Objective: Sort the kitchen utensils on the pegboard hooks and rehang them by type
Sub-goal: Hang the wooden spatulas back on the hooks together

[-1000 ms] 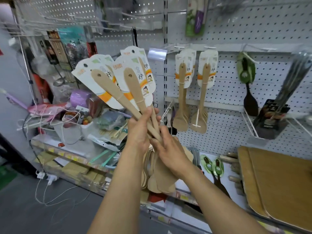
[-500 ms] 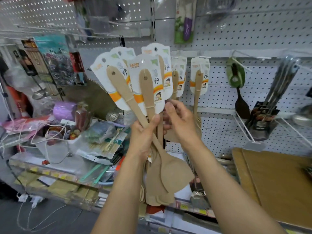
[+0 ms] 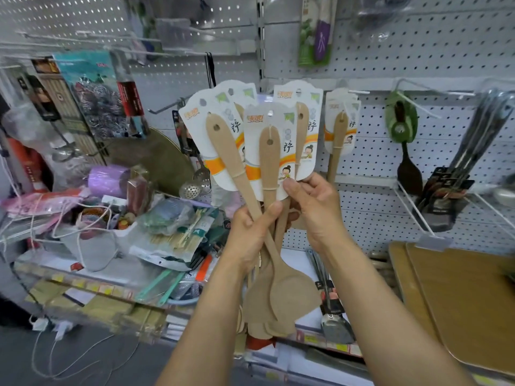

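Right now your left hand (image 3: 250, 232) is wrapped around the shafts of a bunch of carded wooden spatulas (image 3: 267, 207), blades down, cards fanned upward. Your right hand (image 3: 315, 201) pinches the lower edge of the front card (image 3: 267, 140) between thumb and fingers. The bunch sits in front of the pegboard (image 3: 418, 45), about mid-panel, just left of the hanging wooden spatula (image 3: 338, 137) already on its hook.

My read: you're singling out one card to hang.
- Peel the front card free before lifting; the shafts cross in your left grip and could snag.
- Keep the left hand tight so the rest don't slide.
- Line up the card's hang-hole with the peg where the matching spatula hangs; it looks like the right type.

Surroundings: dark spatula (image 3: 407, 168) on a green card further right on the pegboard, wooden boards (image 3: 459, 296) at the lower-right shelf edge. Lower-left shelf (image 3: 92, 291) is cluttered with bags and cords; don't set anything down there.
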Demonstrator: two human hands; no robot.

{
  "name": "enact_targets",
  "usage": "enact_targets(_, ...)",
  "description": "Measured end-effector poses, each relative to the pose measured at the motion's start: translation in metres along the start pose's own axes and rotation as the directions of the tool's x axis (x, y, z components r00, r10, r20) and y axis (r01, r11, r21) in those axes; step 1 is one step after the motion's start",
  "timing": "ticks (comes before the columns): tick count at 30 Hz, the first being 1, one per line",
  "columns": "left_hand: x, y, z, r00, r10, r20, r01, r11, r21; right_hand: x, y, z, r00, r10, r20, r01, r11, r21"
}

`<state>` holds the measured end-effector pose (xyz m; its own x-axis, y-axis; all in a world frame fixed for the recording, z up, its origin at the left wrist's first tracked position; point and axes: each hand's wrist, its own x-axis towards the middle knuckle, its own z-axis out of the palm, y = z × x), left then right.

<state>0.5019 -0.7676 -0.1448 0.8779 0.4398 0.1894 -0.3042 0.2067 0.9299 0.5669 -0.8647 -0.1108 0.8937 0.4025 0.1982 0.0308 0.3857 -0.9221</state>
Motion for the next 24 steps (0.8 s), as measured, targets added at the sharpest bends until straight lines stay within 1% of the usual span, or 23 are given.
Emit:
enact_targets(4, 0.004, 0.0, -0.001, 1.0, 0.017, -0.003, -0.016, 0.997, 0.077, 0.002, 0.002, 0.0, 0.998, -0.031, -0.059, 0.032, 0.999, 0.014)
enact_targets(6, 0.005, -0.002, 0.0, 1.0, 0.001, -0.003, 0.0, 0.997, 0.071, 0.001, 0.001, -0.001, 0.997, -0.014, -0.071, 0.015, 1.0, 0.023)
enact_targets(8, 0.006, -0.005, 0.001, 1.0, -0.011, 0.006, 0.011, 0.999, 0.047, 0.0, 0.0, -0.003, 0.997, 0.012, -0.077, -0.013, 1.0, -0.01)
enact_targets(9, 0.007, -0.006, 0.001, 1.0, -0.015, 0.006, 0.015, 0.999, 0.034, -0.001, -0.001, -0.003, 0.996, 0.026, -0.082, -0.03, 0.998, -0.047)
enact_targets(11, 0.007, -0.008, 0.003, 1.0, -0.019, -0.009, 0.019, 0.999, 0.03, -0.003, -0.002, -0.003, 0.99, 0.01, -0.139, -0.036, 0.982, -0.185)
enact_targets(13, 0.009, -0.011, 0.004, 0.999, -0.028, -0.034, 0.029, 0.999, 0.044, -0.004, -0.002, -0.004, 0.969, -0.086, -0.233, 0.002, 0.941, -0.337)
enact_targets(14, 0.011, -0.013, 0.003, 0.998, -0.034, -0.049, 0.036, 0.998, 0.045, -0.005, -0.003, -0.004, 0.957, -0.151, -0.247, 0.043, 0.917, -0.396)
enact_targets(15, 0.011, -0.012, 0.004, 0.997, -0.046, -0.059, 0.048, 0.998, 0.028, -0.006, -0.003, -0.002, 0.95, -0.216, -0.226, 0.098, 0.892, -0.441)
enact_targets(17, 0.013, -0.011, 0.007, 0.997, -0.057, -0.059, 0.058, 0.998, 0.013, -0.008, 0.0, 0.002, 0.943, -0.314, -0.113, 0.211, 0.821, -0.53)
enact_targets(20, 0.011, -0.011, 0.017, 0.998, -0.031, -0.046, 0.035, 0.995, 0.089, -0.009, 0.004, 0.016, 0.931, -0.356, 0.079, 0.309, 0.654, -0.691)
enact_targets(22, 0.008, -0.011, 0.022, 0.999, -0.034, -0.038, 0.035, 0.999, 0.031, -0.009, 0.005, 0.024, 0.918, -0.351, 0.183, 0.348, 0.493, -0.798)
enact_targets(24, 0.006, -0.01, 0.022, 0.997, -0.061, -0.043, 0.061, 0.998, -0.006, -0.009, 0.005, 0.029, 0.92, -0.319, 0.226, 0.324, 0.296, -0.899)
